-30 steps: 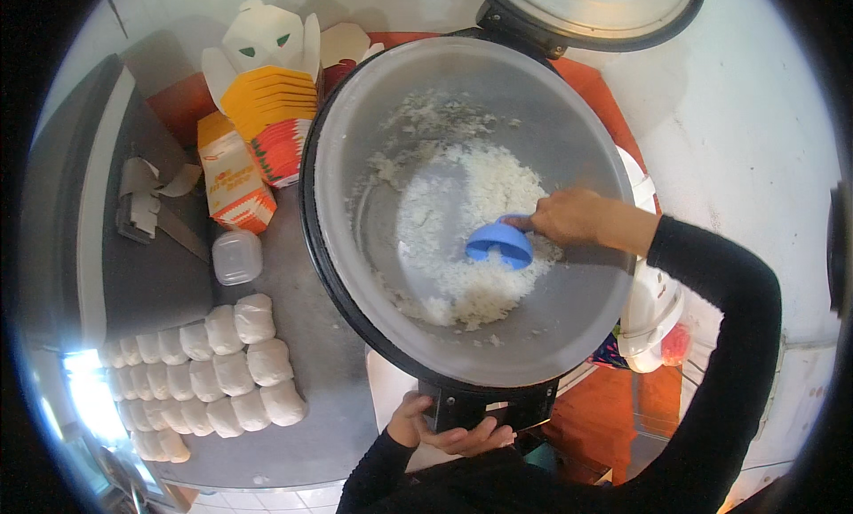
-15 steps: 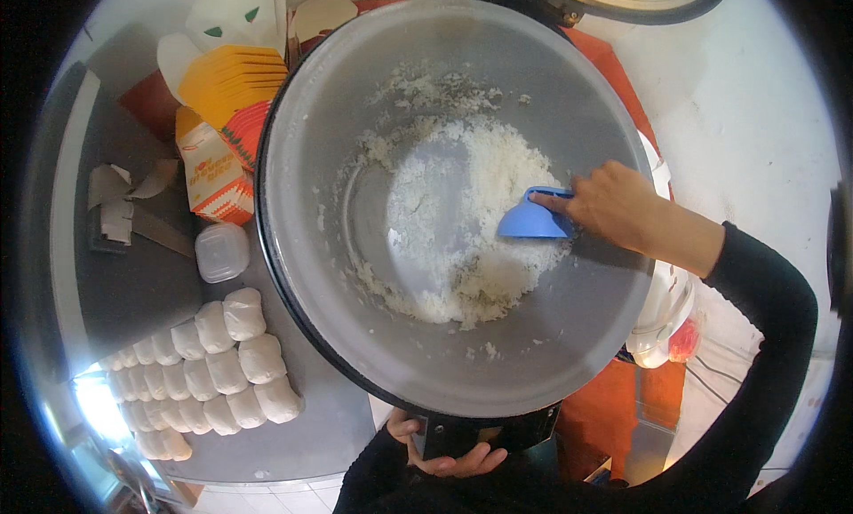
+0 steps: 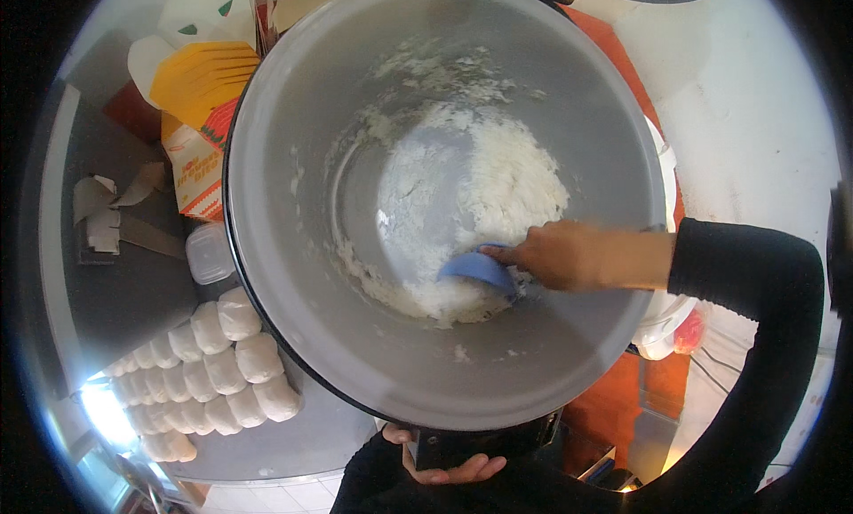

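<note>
1. Nearest the camera, the left hand (image 3: 442, 461) sits at the lower edge, fingers curled around the dark block (image 3: 484, 445) under the front rim of the pot (image 3: 293, 96).
2. Just above it, the big grey pot fills most of the view, tipped toward the viewer so its inside shows.
3. The right hand (image 3: 560, 255) reaches in from the right, in a black sleeve (image 3: 755, 283), with its fingers closed on a blue scoop (image 3: 478, 269).
4. The scoop lies low in the pot, its edge pressed into the white rice (image 3: 480, 194) that covers the bottom and clings to the far wall.
5. Left of the pot, on the grey counter (image 3: 124, 301), rows of white rice balls (image 3: 218, 363) lie packed side by side.
6. Further back stand a small clear tub (image 3: 210, 253), torn cardboard pieces (image 3: 111, 216) and an orange-and-white carton (image 3: 197, 163).
7. Farthest, a white and yellow paper box (image 3: 200, 56) stands at the top left.
</note>
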